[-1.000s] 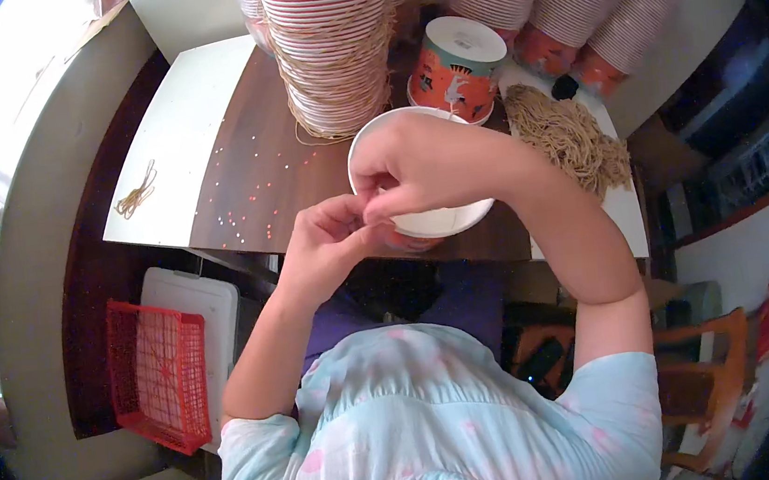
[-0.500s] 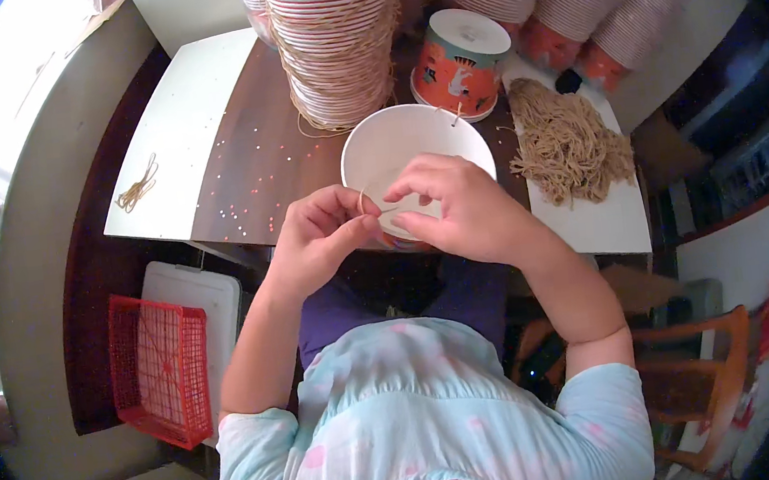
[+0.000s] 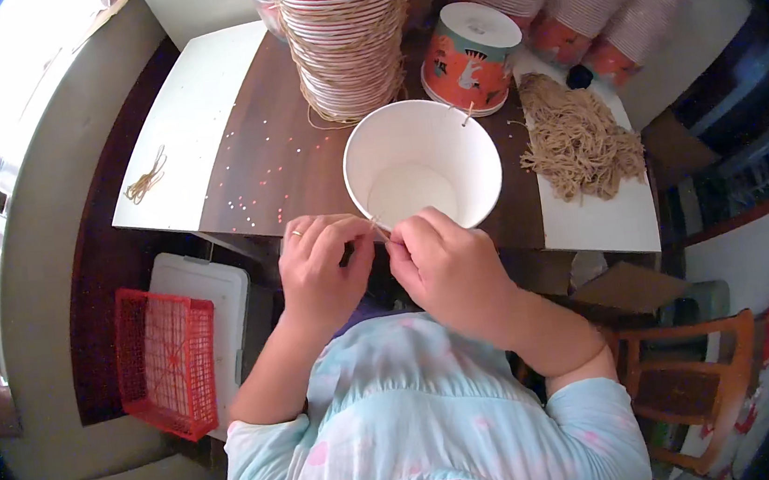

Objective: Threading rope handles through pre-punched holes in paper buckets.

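Observation:
A white paper bucket (image 3: 416, 180) stands at the table's near edge, its open mouth facing up at me. At the near left of its rim, my left hand (image 3: 321, 263) pinches a thin tan cord (image 3: 375, 227) between thumb and forefinger. Close against it, my right hand (image 3: 443, 257) is also closed in a pinch on the cord, its fingertips partly hidden. Across the bucket, a short cord end (image 3: 466, 116) sticks out at the far right of the rim. What the cord does behind my fingers cannot be made out.
Tall nested buckets (image 3: 349, 37) with cords hanging round them stand at the back. An upside-down orange and teal bucket (image 3: 471, 62) is beside them. A heap of tan cords (image 3: 580, 140) lies right; a few cords (image 3: 147, 179) lie left. Small paper dots (image 3: 260, 173) litter the table.
My right hand has closed from spread fingers into a pinch beside my left. Both hands have drawn down to the bucket's near rim, uncovering its inside. The view has shifted slightly.

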Motion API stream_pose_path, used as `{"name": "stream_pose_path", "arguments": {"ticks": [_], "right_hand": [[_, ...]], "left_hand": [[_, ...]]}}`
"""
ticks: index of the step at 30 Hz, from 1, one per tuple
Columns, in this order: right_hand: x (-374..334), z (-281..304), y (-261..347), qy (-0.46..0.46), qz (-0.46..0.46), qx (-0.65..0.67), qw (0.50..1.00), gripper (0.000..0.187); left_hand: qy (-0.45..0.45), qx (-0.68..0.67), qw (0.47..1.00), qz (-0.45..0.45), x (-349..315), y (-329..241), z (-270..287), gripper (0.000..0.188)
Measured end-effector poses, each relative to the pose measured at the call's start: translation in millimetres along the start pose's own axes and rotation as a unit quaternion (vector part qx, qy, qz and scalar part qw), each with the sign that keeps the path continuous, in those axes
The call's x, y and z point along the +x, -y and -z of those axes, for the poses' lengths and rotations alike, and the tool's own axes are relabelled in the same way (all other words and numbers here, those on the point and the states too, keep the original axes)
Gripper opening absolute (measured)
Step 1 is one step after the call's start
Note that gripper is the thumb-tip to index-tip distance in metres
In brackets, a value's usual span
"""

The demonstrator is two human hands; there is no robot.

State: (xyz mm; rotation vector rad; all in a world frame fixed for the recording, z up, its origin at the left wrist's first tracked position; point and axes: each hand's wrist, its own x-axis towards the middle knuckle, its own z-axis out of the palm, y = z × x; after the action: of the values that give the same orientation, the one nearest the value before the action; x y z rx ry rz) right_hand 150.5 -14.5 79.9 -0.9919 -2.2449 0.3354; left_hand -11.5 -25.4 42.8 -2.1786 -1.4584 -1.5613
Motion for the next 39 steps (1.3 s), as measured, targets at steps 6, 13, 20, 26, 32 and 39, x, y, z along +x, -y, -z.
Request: {"name": "stream_pose_path", "arguments": {"ticks": [6, 13, 20, 26, 32, 39], "right_hand": [[-16.3, -20.1, -9.5, -0.067, -0.003, -0.103, 0.992, 0.012], [-11.4, -50.2, -38.8, -0.175, 0.016, -0.081, 0.981, 0.010], [-9.7, -58.8, -36.6, -0.047, -0.201, 0.446, 0.871, 0.018], [-6.3, -67.0, -30.8, -0.002, -0.361, 0.685, 0.633, 0.015], [-4.3, -75.5, -29.0, 0.000, -0.404, 0.751, 0.523, 0.014], [-2.0, -70.5, -35.2, 0.057, -0.419, 0.780, 0.462, 0.014]], "left_hand": [[-0.009, -0.327, 0.895, 0.303, -15.8, -6.8, -19.9, 0.007], [0.006, -0.496, 0.752, 0.435, -11.1, -8.3, -23.0, 0.007], [-0.035, -0.539, 0.704, 0.461, -14.5, -1.6, -16.3, 0.009], [-0.063, -0.538, 0.671, 0.506, -20.2, -0.5, -16.1, 0.010], [-0.073, -0.539, 0.716, 0.439, -16.0, -5.7, -14.8, 0.007], [-0.064, -0.333, 0.869, 0.361, -18.9, -7.2, -14.4, 0.005]]}}
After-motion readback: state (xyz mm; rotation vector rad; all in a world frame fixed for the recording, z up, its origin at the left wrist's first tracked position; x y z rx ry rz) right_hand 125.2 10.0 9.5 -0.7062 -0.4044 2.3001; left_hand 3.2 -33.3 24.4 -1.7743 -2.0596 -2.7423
